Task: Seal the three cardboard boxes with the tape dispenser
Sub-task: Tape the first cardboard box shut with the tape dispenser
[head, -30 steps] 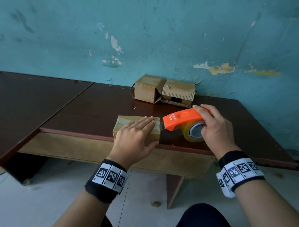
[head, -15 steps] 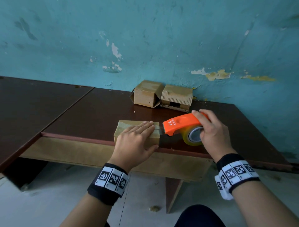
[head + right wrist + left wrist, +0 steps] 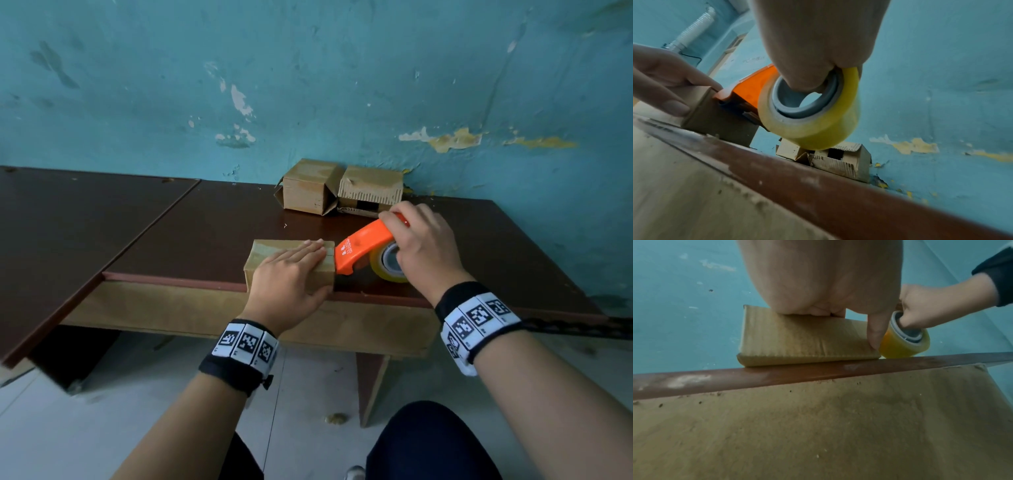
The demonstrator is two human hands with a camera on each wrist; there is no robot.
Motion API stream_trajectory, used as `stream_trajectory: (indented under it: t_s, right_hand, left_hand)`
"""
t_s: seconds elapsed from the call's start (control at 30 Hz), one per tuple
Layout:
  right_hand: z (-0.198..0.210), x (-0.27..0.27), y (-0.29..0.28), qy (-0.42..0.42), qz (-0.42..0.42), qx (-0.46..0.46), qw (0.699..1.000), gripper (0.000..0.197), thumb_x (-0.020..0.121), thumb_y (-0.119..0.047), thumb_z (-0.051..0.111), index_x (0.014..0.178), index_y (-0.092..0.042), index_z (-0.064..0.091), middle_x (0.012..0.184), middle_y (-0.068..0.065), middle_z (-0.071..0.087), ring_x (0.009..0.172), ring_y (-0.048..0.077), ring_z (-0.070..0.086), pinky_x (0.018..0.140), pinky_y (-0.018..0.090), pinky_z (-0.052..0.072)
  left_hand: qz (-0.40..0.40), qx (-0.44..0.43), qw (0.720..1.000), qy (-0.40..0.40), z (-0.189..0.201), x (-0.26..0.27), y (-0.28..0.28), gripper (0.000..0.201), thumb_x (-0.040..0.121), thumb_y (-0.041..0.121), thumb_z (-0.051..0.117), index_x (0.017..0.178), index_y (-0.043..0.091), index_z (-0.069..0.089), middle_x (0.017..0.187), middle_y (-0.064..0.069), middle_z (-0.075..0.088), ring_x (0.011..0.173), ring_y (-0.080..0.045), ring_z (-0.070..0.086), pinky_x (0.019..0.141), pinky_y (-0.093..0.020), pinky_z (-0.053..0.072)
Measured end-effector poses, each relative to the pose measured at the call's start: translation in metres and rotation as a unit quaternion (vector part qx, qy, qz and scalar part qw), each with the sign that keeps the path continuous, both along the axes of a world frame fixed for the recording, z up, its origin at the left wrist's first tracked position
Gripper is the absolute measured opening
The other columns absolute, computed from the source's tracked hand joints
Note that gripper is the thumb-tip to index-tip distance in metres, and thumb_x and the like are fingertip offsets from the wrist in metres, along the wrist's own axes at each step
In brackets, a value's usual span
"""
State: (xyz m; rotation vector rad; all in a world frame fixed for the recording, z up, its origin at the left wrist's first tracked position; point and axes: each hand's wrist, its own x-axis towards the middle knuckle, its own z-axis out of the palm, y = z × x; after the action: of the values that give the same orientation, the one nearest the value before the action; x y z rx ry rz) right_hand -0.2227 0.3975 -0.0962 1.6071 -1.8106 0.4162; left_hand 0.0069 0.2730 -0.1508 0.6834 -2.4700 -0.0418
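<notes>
Head view: the left hand (image 3: 289, 274) lies flat, fingers straight, on the near box (image 3: 260, 253) at the table (image 3: 205, 236) edge. Right of that box, the right hand (image 3: 423, 246) grips the orange tape dispenser (image 3: 363, 250), nose touching it. 2 boxes (image 3: 339, 192) sit behind it.

Head looks down, wrist views low, close

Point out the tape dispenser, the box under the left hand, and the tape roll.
tape dispenser (image 3: 363, 245), head view, orange body.
box (image 3: 797, 339), left wrist view, near side face.
tape roll (image 3: 818, 129), right wrist view, yellow outer band.
</notes>
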Motion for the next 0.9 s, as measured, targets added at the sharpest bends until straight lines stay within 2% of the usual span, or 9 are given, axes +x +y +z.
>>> stream_trajectory:
  t_s: [0.1, 0.17, 0.23, 0.3, 0.37, 0.53, 0.63, 0.77, 0.9]
  right_hand:
    - [0.006, 0.007, -0.01, 0.013, -0.02, -0.002, 1.0, 0.047, 0.073, 0.009, 0.07, 0.118, -0.003, 0.067, 0.11, 0.019, 0.063, 0.089, 0.039, 0.06, 0.07, 0.047, 0.052]
    - [0.007, 0.009, -0.012, 0.021, -0.017, 0.006, 1.0, 0.04, 0.075, 0.009, 0.067, 0.114, 0.0, 0.068, 0.106, 0.021, 0.065, 0.086, 0.041, 0.061, 0.07, 0.047, 0.053]
    - [0.006, 0.008, -0.013, 0.032, -0.013, 0.011, 0.999, 0.033, 0.081, 0.006, 0.06, 0.112, 0.002, 0.069, 0.106, 0.022, 0.067, 0.092, 0.043, 0.064, 0.073, 0.05, 0.055]
    - [0.005, 0.008, -0.014, 0.045, -0.014, 0.002, 0.999, 0.028, 0.084, 0.005, 0.061, 0.111, 0.002, 0.07, 0.107, 0.021, 0.069, 0.102, 0.045, 0.065, 0.076, 0.053, 0.056]
    - [0.007, 0.01, -0.019, 0.076, -0.009, -0.019, 0.997, 0.025, 0.085, 0.006, 0.064, 0.108, 0.0, 0.072, 0.105, 0.02, 0.071, 0.105, 0.044, 0.064, 0.077, 0.051, 0.056]
    - [0.023, 0.022, -0.039, 0.198, 0.019, -0.016, 0.98, 0.025, 0.087, 0.006, 0.051, 0.092, -0.003, 0.074, 0.093, 0.015, 0.071, 0.088, 0.037, 0.065, 0.069, 0.043, 0.055]
    - [0.029, 0.027, -0.042, 0.238, 0.017, -0.002, 0.971, 0.02, 0.086, 0.006, 0.056, 0.09, -0.004, 0.073, 0.091, 0.015, 0.071, 0.085, 0.035, 0.065, 0.067, 0.041, 0.054]
    - [0.03, 0.034, -0.043, 0.248, -0.001, -0.005, 0.969, 0.016, 0.082, 0.007, 0.065, 0.091, -0.003, 0.074, 0.088, 0.015, 0.07, 0.083, 0.035, 0.064, 0.067, 0.04, 0.054]
    - [0.028, 0.037, -0.045, 0.251, -0.011, -0.001, 0.968, 0.016, 0.074, 0.009, 0.066, 0.081, -0.003, 0.074, 0.08, 0.014, 0.068, 0.078, 0.035, 0.065, 0.063, 0.039, 0.054]
  left_hand:
    - [-0.002, 0.003, 1.0, 0.019, -0.003, -0.001, 0.0, 0.069, 0.08, 0.055, 0.069, 0.14, 0.022, 0.064, 0.149, 0.008, 0.058, 0.139, -0.01, 0.053, 0.113, -0.037, 0.045]
    - [-0.004, 0.002, 1.0, 0.027, -0.004, -0.002, -0.001, 0.068, 0.08, 0.053, 0.069, 0.139, 0.021, 0.065, 0.148, 0.007, 0.059, 0.138, -0.01, 0.054, 0.112, -0.037, 0.046]
    - [-0.004, 0.001, 1.0, 0.027, -0.006, -0.002, -0.002, 0.068, 0.08, 0.053, 0.07, 0.139, 0.021, 0.065, 0.148, 0.007, 0.059, 0.138, -0.011, 0.054, 0.112, -0.036, 0.046]
    - [-0.004, 0.002, 1.0, 0.03, -0.007, -0.003, -0.002, 0.067, 0.08, 0.053, 0.07, 0.139, 0.021, 0.065, 0.148, 0.007, 0.06, 0.138, -0.011, 0.054, 0.112, -0.036, 0.046]
    - [-0.005, -0.001, 0.999, 0.035, -0.008, -0.003, -0.001, 0.067, 0.08, 0.052, 0.07, 0.138, 0.021, 0.065, 0.148, 0.007, 0.06, 0.138, -0.011, 0.055, 0.112, -0.036, 0.046]
    - [0.001, -0.002, 0.999, 0.036, -0.007, -0.004, 0.0, 0.066, 0.08, 0.053, 0.066, 0.138, 0.021, 0.066, 0.147, 0.007, 0.06, 0.138, -0.01, 0.054, 0.112, -0.035, 0.045]
    - [0.005, 0.003, 0.999, 0.035, -0.006, -0.004, 0.003, 0.066, 0.08, 0.053, 0.065, 0.139, 0.021, 0.065, 0.147, 0.007, 0.06, 0.138, -0.01, 0.054, 0.112, -0.035, 0.044]
    - [0.01, 0.002, 0.999, 0.032, -0.004, -0.005, 0.004, 0.066, 0.08, 0.051, 0.068, 0.139, 0.022, 0.065, 0.147, 0.008, 0.06, 0.138, -0.009, 0.054, 0.111, -0.034, 0.044]
    - [0.015, 0.0, 1.0, 0.024, -0.002, -0.002, 0.002, 0.069, 0.078, 0.051, 0.075, 0.141, 0.024, 0.064, 0.148, 0.01, 0.059, 0.138, -0.007, 0.053, 0.11, -0.032, 0.042]
